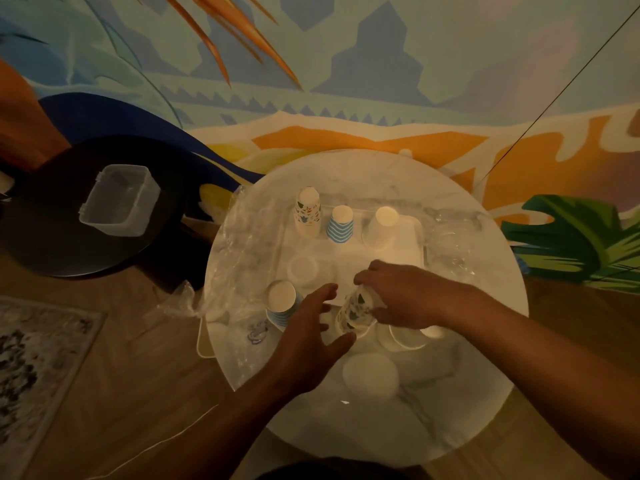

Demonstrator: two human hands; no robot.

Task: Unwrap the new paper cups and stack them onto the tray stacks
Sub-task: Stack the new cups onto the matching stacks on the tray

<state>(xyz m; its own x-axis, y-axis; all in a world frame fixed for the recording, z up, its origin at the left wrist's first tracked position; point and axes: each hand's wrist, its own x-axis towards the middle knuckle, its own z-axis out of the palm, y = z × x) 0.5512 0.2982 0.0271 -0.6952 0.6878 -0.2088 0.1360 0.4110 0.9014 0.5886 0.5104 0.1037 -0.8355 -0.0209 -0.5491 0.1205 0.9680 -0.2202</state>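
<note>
Patterned cup stack (355, 311) gripped by rt hand (398, 294), lft hand (311, 337) beside.

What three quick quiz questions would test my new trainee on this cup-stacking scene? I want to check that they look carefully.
1. True or false: the right hand grips a patterned cup stack.
2. Which tray stack stands between the others: A patterned, B blue-striped, C plain white?
3. Fill in: the clear plastic tub sits on the ___ round table.

Key: 1 true; 2 B; 3 black.
</note>
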